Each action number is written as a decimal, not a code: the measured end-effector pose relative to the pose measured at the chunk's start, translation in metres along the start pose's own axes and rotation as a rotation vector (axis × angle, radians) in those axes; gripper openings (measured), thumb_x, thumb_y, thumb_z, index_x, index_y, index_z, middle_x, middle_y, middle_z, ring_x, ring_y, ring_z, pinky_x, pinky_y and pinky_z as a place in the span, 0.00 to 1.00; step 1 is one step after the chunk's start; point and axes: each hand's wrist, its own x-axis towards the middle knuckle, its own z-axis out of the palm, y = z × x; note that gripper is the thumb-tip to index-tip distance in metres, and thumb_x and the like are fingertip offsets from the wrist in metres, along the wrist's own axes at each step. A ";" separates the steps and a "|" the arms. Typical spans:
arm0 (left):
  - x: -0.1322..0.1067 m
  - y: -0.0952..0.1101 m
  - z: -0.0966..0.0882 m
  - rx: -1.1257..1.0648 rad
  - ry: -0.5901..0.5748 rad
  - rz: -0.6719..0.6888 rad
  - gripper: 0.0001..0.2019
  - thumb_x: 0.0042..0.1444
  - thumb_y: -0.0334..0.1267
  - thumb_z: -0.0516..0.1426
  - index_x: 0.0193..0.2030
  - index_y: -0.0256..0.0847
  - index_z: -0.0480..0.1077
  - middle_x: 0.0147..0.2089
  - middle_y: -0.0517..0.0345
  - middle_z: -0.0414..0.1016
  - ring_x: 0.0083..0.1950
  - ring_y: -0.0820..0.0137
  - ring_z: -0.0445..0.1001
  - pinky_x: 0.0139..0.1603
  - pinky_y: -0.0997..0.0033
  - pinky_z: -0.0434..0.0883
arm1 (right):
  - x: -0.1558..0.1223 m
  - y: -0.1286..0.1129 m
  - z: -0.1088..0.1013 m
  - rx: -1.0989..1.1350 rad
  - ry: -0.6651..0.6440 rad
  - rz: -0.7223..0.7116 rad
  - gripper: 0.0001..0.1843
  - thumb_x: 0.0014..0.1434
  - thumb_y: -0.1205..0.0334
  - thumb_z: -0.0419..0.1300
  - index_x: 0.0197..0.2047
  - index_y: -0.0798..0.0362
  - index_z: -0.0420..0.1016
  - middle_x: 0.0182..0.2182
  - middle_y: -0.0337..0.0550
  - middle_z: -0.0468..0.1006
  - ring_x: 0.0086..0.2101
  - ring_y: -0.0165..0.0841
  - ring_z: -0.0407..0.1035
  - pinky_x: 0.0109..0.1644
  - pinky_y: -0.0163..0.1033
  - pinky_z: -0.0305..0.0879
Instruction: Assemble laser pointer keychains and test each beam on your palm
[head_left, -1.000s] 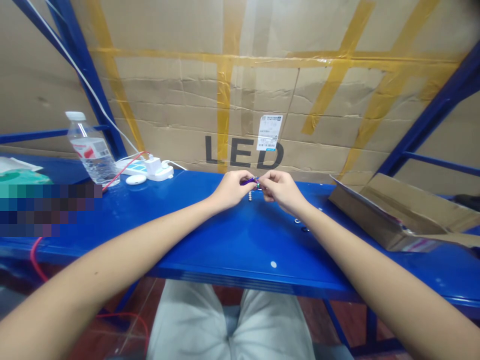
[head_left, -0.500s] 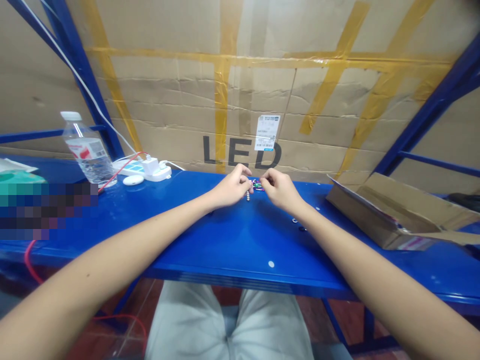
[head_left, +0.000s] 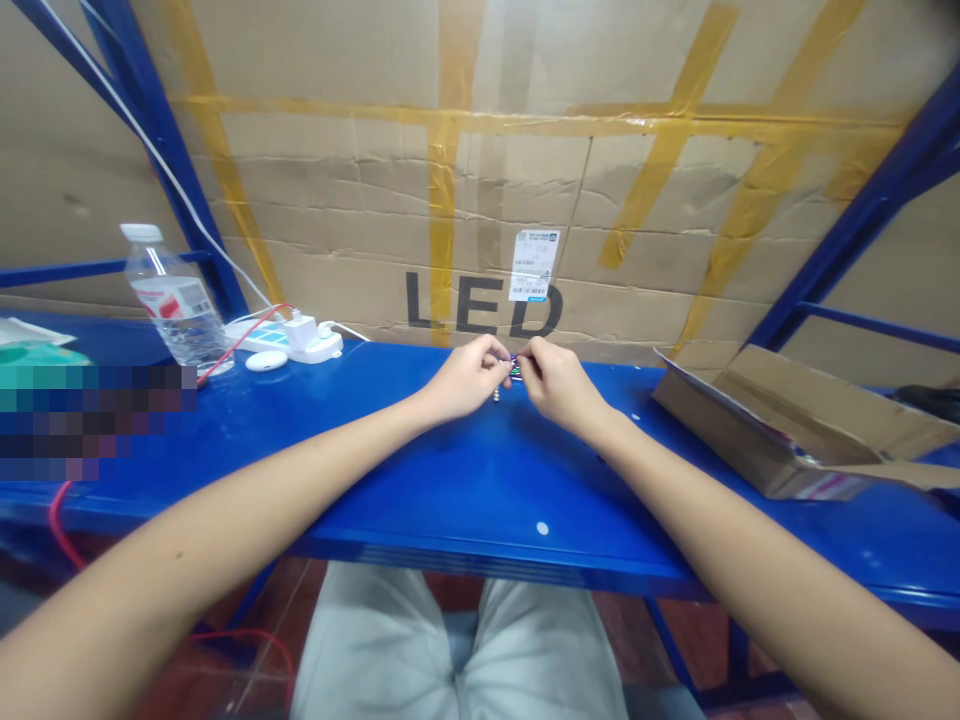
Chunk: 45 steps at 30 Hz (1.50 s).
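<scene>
Over the far part of the blue table [head_left: 450, 480], my two hands are close together at a small shiny multicoloured piece [head_left: 516, 371]. My left hand [head_left: 471, 378] pinches at its left side with thumb and forefinger. A short strand of gold-coloured beads [head_left: 496, 396] hangs below those fingertips. My right hand [head_left: 556, 382] is closed, its thumb and finger pressed together at the right side of the piece. The fingers hide most of it, so its exact kind cannot be made out.
An open cardboard box [head_left: 780, 470] stands at the right. On the left are a water bottle [head_left: 176, 310], a white power strip [head_left: 319, 345] and a round white case [head_left: 267, 361]. A white disc [head_left: 542, 528] lies near the front edge. A large taped carton [head_left: 337, 200] rises behind.
My hands have come nearer each other, covering more of the multicoloured piece and beads. My right forearm now hides the small rings that showed beside it.
</scene>
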 end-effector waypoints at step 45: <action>0.015 0.001 -0.036 -0.063 0.113 0.012 0.09 0.50 0.28 0.63 0.40 0.34 0.74 0.38 0.51 0.79 0.39 0.68 0.76 0.45 0.64 0.71 | 0.005 0.019 -0.004 0.651 -0.203 0.288 0.16 0.54 0.65 0.59 0.48 0.54 0.71 0.29 0.41 0.76 0.30 0.36 0.72 0.38 0.44 0.69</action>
